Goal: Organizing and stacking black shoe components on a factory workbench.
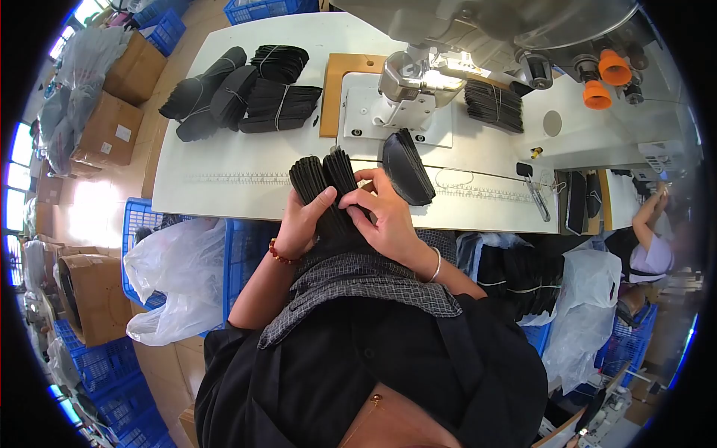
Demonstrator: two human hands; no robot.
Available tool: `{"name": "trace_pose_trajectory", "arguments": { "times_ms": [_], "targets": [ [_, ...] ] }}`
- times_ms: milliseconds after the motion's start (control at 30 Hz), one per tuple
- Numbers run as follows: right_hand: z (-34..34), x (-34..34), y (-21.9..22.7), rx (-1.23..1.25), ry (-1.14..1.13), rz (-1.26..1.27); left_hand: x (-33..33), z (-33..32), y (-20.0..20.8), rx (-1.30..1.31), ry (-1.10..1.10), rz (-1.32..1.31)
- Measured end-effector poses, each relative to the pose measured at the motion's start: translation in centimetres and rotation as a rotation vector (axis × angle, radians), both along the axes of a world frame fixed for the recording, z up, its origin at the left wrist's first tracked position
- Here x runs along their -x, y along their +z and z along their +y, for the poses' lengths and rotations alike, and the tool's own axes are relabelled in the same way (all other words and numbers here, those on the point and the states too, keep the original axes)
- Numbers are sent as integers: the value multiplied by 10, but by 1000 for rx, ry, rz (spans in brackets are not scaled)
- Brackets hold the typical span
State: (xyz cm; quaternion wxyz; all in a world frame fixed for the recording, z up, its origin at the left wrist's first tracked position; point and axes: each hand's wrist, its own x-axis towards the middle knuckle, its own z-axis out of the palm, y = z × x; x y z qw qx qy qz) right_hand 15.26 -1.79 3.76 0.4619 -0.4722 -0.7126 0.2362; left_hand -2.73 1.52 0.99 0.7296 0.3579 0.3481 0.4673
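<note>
My left hand (305, 218) is closed round a stack of black curved fabric pieces (308, 179) at the table's front edge. A second black bundle (340, 170) stands beside it, a narrow gap between the two at the top. My right hand (382, 216) has its fingers bent against the right side of this stack, thumb and fingertips pinching at its edge. Just beyond my right hand a loose half-round black stack (408, 168) lies on the white table (246, 198). Ahead stands the sewing machine head (407, 86).
Several tied black bundles (280, 106) lie at the back left, another tied bundle (493, 104) right of the machine. Thread snips (534, 193) rest at the right. Blue crates (140, 216) with plastic bags flank my lap. A co-worker (651, 246) is at the far right.
</note>
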Motion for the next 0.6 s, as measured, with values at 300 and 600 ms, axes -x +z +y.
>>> {"name": "trace_pose_trajectory", "arguments": {
  "times_ms": [300, 600],
  "targets": [
    [-4, -2, 12, 171, 13, -22, 0, 0, -1, -11, 14, -1],
    [-3, -1, 7, 9, -2, -41, -2, 0, -4, -87, -4, 66]
  ]
}}
